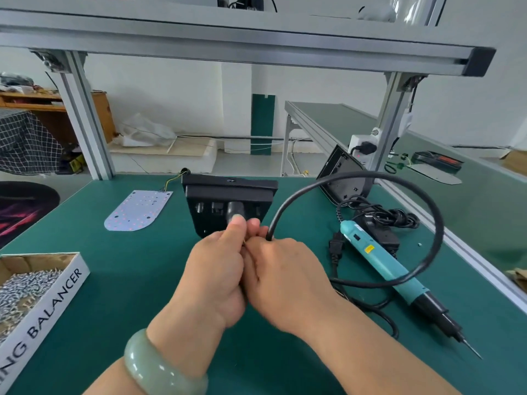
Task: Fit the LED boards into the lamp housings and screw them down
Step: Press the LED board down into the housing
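While the right hand (282, 269) pinches a black cable (370, 174) and the left hand (216, 269) curls tight against it, its hold hidden, the lamp housing (228, 195) sits just beyond. LED board (137, 209) lies left, screwdriver (382, 260) right, screw box (42, 280) near, on a green table (128, 280).

Two lamp housings (228, 199) (343, 178), two LED boards (138, 210) (437, 174), one screwdriver (382, 260), one box of screws (61, 292).

The screw box (45, 303) (cardboard, white-sided) reads "…NG BALANCER".
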Tool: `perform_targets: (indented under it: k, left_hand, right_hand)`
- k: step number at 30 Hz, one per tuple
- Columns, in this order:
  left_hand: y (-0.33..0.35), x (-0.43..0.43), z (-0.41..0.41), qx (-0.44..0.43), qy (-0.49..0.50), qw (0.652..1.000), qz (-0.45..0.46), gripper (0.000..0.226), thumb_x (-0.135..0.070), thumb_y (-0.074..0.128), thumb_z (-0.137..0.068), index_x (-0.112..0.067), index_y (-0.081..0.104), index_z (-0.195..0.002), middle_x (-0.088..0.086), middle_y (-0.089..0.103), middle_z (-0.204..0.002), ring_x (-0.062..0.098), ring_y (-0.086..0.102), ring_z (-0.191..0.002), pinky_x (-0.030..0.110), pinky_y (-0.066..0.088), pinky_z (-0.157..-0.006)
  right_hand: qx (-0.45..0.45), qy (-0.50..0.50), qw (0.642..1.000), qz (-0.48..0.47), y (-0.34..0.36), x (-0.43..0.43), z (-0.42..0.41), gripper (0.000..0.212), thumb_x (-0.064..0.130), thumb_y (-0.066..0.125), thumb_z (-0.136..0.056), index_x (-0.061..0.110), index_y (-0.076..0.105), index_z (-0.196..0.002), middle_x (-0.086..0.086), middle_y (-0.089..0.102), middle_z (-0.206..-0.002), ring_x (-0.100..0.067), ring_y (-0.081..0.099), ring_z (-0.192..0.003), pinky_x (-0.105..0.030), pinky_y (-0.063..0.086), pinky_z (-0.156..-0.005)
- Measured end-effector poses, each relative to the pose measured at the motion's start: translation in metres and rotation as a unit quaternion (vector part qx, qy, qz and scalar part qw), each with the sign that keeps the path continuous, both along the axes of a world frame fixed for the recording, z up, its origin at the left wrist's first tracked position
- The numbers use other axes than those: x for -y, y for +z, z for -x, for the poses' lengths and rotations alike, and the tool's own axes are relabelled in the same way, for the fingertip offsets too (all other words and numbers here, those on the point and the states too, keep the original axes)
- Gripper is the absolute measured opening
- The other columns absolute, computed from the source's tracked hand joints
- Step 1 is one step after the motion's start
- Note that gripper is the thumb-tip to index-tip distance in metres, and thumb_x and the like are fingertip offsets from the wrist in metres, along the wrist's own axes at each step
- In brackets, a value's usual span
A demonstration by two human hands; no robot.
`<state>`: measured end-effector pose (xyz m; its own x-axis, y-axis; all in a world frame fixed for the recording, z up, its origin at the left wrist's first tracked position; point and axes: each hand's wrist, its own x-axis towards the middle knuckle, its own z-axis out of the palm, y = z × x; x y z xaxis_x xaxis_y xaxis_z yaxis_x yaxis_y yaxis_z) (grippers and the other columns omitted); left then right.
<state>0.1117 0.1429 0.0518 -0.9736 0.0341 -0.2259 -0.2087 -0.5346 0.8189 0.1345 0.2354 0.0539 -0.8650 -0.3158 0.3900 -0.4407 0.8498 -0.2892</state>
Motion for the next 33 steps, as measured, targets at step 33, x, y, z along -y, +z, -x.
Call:
perform_targets:
  k: [33]
  left_hand:
    - [-0.005,0.041,-0.003,-0.384,0.107,0.733,0.551,0.027,-0.035,0.069,-0.077,-0.045,0.044,-0.077,-0.007,0.058,-0.065,0.0,0.051,-0.074,0.003,0.038,-0.058]
  right_hand:
    - [0.141,-0.042,0.802,0.579,-0.008,-0.029,0.015,0.014,0.03,0.061,-0.091,0.025,0.068,-0.101,0.002,0.075,-0.081,-0.013,0.071,-0.071,-0.026,0.055,-0.068]
